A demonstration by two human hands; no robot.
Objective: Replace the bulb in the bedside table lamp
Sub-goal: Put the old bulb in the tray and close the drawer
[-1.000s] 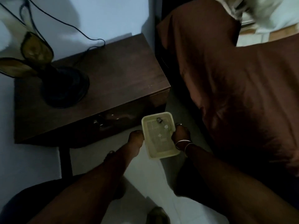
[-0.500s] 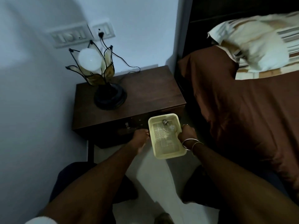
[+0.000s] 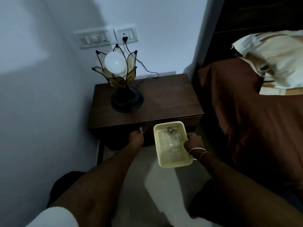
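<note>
Lamp: the petal-shaded lamp (image 3: 122, 86) stands upright on the bedside table (image 3: 165, 102), toward its rear left corner, its dark round base resting on the top.
Fitted bulb: a white globe bulb (image 3: 115, 63) sits in the lamp, ringed by the petals, unlit.
Cord: a black cord (image 3: 144, 68) runs from the lamp up to the wall socket (image 3: 126, 36) above the table's rear edge.
Tray: a pale yellow plastic tray (image 3: 173, 161) is held in the air just off the table's front edge, toward the right front corner.
Loose bulb: a small clear bulb (image 3: 175, 133) lies inside the tray at its far end, metal cap pointing away.
Right hand: the right hand (image 3: 193, 141) is clamped on the tray's right rim, bangles at the wrist.
Left hand: the left hand (image 3: 136, 138) is at the drawer handle (image 3: 141, 129) on the table's front; fingers curl under, and whether they grip it I cannot tell.
Bed: a brown bedcover (image 3: 255, 115) lies beside the table's right edge.
</note>
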